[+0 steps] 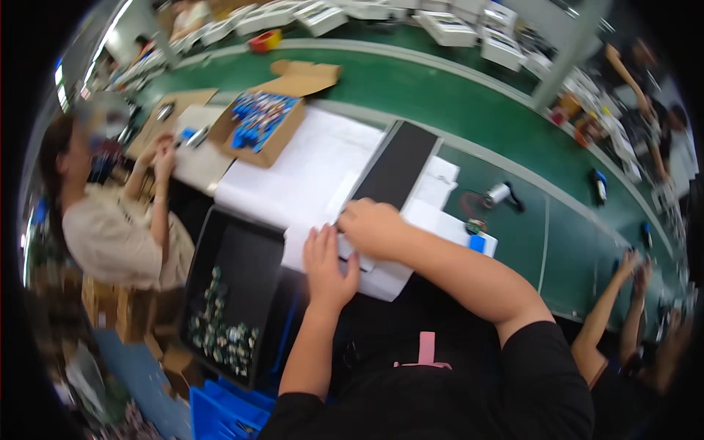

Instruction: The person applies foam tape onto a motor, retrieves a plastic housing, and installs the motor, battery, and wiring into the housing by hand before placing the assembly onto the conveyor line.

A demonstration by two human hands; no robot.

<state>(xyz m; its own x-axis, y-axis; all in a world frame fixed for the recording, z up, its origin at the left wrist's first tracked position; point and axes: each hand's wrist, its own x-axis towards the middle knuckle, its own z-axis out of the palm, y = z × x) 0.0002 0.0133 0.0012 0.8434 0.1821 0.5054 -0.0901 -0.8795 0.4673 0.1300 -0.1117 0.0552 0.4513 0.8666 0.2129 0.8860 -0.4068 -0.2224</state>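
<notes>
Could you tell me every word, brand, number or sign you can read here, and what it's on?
No text can be read.
Long flat black strip: no readable text.
Smaller white paper sheet right of it: faint marks, too small and blurred to read.
Open brown cardboard box: nothing legible.
White boxy housings at the back: any lettering is too small or blurred.
</notes>
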